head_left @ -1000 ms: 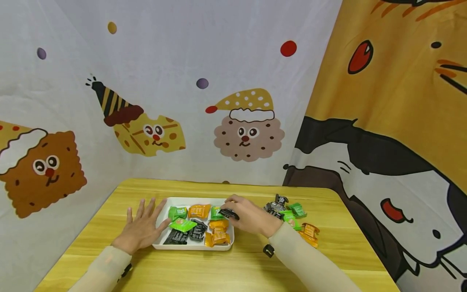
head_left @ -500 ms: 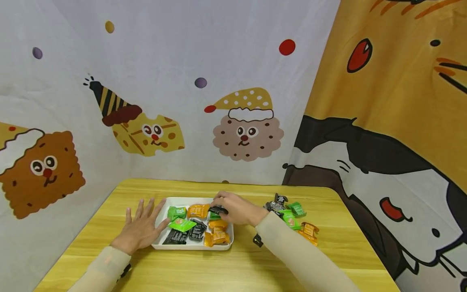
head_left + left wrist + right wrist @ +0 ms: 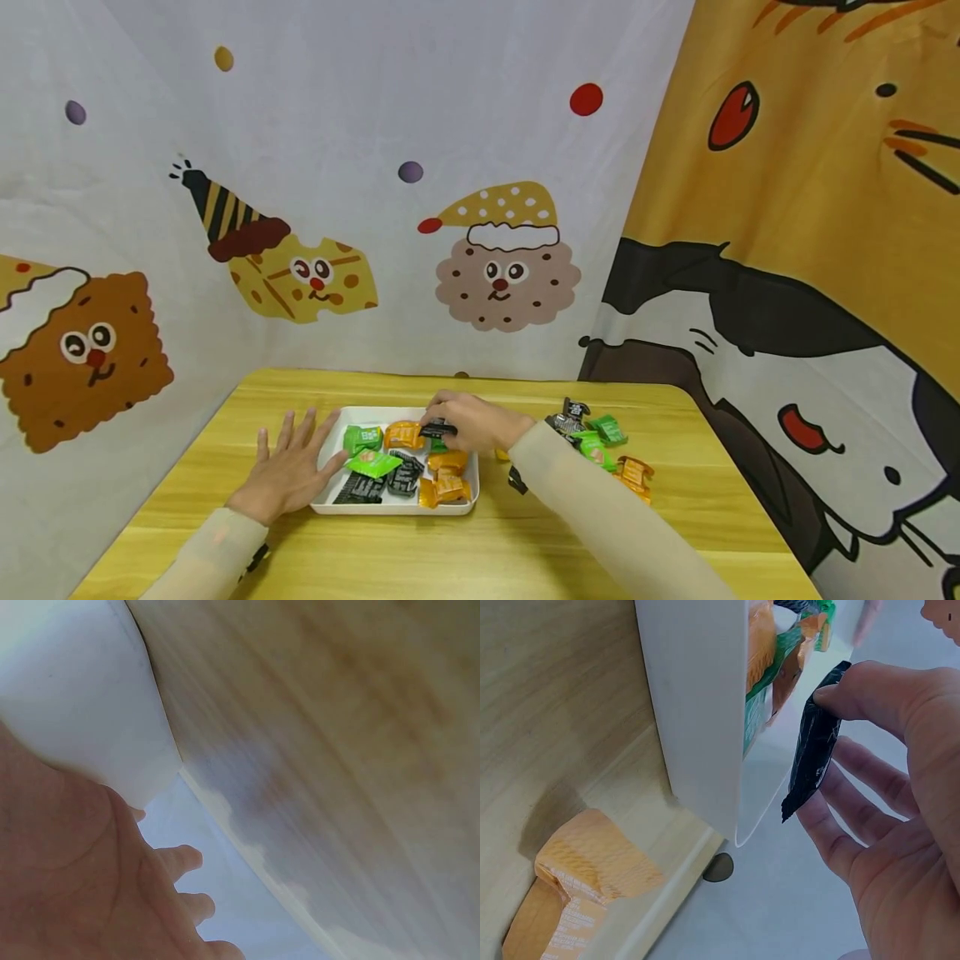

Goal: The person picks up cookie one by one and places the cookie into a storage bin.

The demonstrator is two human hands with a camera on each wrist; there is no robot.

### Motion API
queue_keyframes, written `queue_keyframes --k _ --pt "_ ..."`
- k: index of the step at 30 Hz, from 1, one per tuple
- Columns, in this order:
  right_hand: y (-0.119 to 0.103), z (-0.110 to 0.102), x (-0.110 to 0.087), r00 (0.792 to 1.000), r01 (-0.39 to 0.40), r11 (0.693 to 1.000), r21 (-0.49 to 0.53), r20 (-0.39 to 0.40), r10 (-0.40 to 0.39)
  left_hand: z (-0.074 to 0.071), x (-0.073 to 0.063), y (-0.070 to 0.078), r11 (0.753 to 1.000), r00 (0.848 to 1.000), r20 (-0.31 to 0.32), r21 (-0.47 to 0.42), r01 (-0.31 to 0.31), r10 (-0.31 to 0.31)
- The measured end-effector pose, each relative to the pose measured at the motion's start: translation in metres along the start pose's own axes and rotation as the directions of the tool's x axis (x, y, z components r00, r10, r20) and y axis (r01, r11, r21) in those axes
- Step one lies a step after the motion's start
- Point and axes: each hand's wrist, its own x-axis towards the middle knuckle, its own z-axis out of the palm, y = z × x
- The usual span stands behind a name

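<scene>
While the right hand (image 3: 474,422) shifts left over the tray (image 3: 397,510), fingers pinching a black packet (image 3: 815,750) not yet placed, the left hand (image 3: 285,473) keeps its fingers spread.

The head view is bright. The wooden table (image 3: 352,742) looks blurry in the left wrist view. Tiny shiny spots dot the black snack packet (image 3: 814,742).

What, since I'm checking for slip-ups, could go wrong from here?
The black packet pinched by the right hand might slip. It could also land on the green packet just below it in the head view. The left hand, spread at the white tray, might nudge it.
</scene>
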Motion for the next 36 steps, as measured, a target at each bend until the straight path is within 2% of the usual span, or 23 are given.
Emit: queue_keyframes --k 8,20,29,36 --pt "0.005 0.003 0.005 1.000 0.003 1.000 0.006 0.021 -0.003 0.001 0.000 0.000 1.000 1.000 -0.003 0.003 -0.002 0.002" --pt "0.012 0.005 0.003 1.000 0.005 1.000 -0.018 0.006 -0.005 0.001 0.000 0.000 1.000 1.000 0.001 -0.001 0.003 -0.003" --pt "0.007 0.003 -0.007 1.000 -0.014 1.000 -0.009 -0.015 0.014 0.000 -0.001 0.000 1.000 1.000 0.005 0.006 0.005 -0.005" --pt "0.008 0.002 -0.024 0.997 -0.049 0.999 0.008 -0.059 0.050 0.001 0.000 0.000 1.000 1.000 0.013 0.007 0.013 -0.013"
